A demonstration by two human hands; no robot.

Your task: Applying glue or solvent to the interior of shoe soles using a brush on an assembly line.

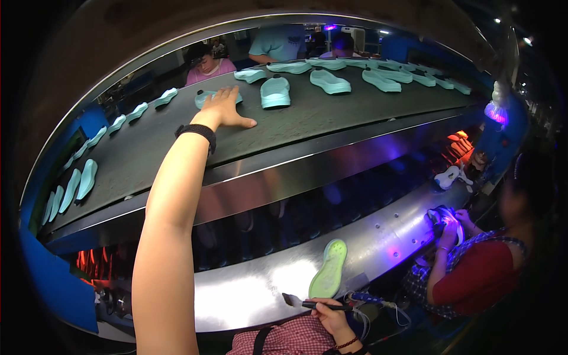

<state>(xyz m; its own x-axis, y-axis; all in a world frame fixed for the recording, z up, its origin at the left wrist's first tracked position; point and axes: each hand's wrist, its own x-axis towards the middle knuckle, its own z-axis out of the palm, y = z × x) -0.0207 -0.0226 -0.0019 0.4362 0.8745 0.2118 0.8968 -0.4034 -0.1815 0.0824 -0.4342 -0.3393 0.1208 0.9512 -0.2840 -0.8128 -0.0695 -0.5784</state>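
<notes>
As the left hand [222, 110] is stretched over the dark conveyor belt [296, 127], its fingers are spread at a turquoise sole [201, 98] and the thumb is held apart; no closed grip is seen, and whether contact is made cannot be told. Should the sole be pinched by one edge only, it could be dropped or be knocked against the neighbouring sole [276, 93] to the right. If the belt is running (this cannot be established), a missed grasp could be caused by drift of the piece. The forearm is extended across the metal rail [331, 157]; chafing, or a snagged black wristband [199, 131], is judged possible if the reach is lowered. In the right hand [332, 318], a brush [310, 305] is gripped by its dark handle, bristles pointed left, just beside the near end of a yellow-green sole [329, 269] laid on the metal ledge [248, 296]. With attention probably divided, that sole could be smeared or pushed by an unwatched brush. Pale cords [403, 319] are seen beyond the right hand; entanglement could be caused by an outward swing.
</notes>
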